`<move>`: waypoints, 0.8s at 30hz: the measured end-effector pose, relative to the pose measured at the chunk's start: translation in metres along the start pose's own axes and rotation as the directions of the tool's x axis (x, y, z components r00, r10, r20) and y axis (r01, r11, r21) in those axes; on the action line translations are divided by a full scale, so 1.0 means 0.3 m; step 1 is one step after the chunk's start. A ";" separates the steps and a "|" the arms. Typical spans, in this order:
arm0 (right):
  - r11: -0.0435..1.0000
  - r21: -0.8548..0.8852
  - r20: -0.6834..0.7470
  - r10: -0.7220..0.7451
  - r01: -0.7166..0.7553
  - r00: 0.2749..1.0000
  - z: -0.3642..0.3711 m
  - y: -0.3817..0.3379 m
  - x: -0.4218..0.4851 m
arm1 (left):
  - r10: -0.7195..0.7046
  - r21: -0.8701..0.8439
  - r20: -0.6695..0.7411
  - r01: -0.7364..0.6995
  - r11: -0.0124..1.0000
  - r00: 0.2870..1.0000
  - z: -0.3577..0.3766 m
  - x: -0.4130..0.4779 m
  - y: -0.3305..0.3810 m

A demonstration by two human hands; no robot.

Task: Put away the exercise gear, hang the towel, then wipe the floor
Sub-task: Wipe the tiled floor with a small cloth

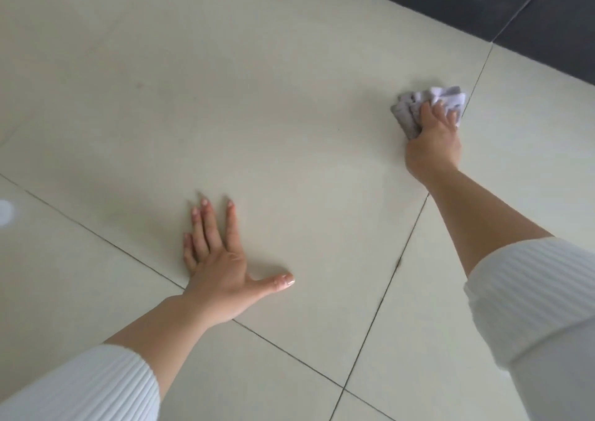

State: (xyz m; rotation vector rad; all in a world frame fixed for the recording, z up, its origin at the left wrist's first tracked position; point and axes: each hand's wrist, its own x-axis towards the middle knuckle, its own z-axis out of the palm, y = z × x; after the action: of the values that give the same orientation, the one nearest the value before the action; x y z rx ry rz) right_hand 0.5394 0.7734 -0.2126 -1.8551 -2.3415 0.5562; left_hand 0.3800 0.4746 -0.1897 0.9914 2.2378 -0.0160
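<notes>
Stage: final step, floor wiping, in hand. No exercise gear and no hung towel are in view, so the first two steps cannot be confirmed; judged from the wiping posture, they are probably complete.

The crumpled grey-lilac wiping cloth lies on the pale cream tiled floor, far right of the view, just beside a dark grout line and near the black band along the far edge.

The right grip is clenched over the cloth from above, fingers curled into its folds and pressing it to the tile. The left grip is released: fingers straight and spread, palm flat on the floor, well apart from the cloth, apparently as a brace.

Orientation: the cloth is bunched and has no distinct leading end. Its long axis runs roughly left to right across the view, rising slightly to the right.

No cleaned area can be distinguished, so the remaining area cannot be judged.
</notes>
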 end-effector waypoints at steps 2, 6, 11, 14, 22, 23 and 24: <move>0.986 -0.001 0.043 -0.169 0.169 0.985 0.046 -0.099 -0.062 | 0.003 0.003 0.016 -0.003 1.000 1.000 -0.004 0.001 0.002; 0.827 0.082 0.147 -0.562 0.556 0.814 0.109 -0.198 -0.227 | 0.017 -0.012 0.022 -0.017 1.000 1.000 -0.006 0.004 -0.003; 0.616 0.031 0.236 -0.770 0.787 0.593 0.078 -0.017 -0.297 | 0.017 -0.025 0.031 -0.017 1.000 0.999 -0.005 0.002 -0.004; 0.893 0.039 0.033 -0.449 0.448 0.893 -0.003 0.161 -0.301 | 0.021 -0.012 0.029 -0.020 1.000 0.999 -0.006 0.000 0.003; 0.970 0.052 -0.135 0.243 -0.238 0.961 -0.166 0.553 -0.539 | 0.013 0.033 -0.050 -0.011 0.999 0.999 0.016 0.004 0.000; 0.959 0.060 -0.150 0.283 -0.277 0.947 -0.172 0.584 -0.588 | 0.016 0.036 -0.054 -0.014 0.999 0.998 0.017 0.003 0.000; 0.947 0.072 -0.164 0.321 -0.313 0.933 -0.172 0.609 -0.639 | 0.019 0.040 -0.053 -0.017 0.999 0.998 0.016 0.003 -0.001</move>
State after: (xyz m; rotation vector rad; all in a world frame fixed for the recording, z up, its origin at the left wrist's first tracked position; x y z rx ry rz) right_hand 0.7713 0.6358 -0.2001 -2.1797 -1.9178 0.4491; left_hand 0.3822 0.4738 -0.1941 1.0447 2.2849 -0.0264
